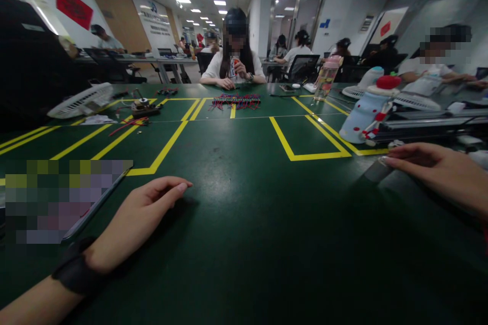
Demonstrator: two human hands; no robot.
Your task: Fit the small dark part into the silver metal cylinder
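Observation:
My left hand (147,213), with a dark band on its wrist, rests low over the green table (247,223), fingers curled together and thumb laid along them. No object shows in it. Nearby on the left lies a flat, thin-edged thing (72,203) whose top is pixelated. Over at the right, my right hand (427,162) pinches a small grey piece (379,170) between thumb and fingers, just above the tabletop. It looks like a short cylinder or block, but blur hides its exact kind. The palm side of both hands is out of sight.
Yellow tape (320,156) marks the table. Beyond my right hand stand a light blue bottle (354,117) and black metal rails (419,124). A bundle of coloured wires (236,101) lies before a seated person (234,56) holding a can. White fans (84,100) lie at both sides.

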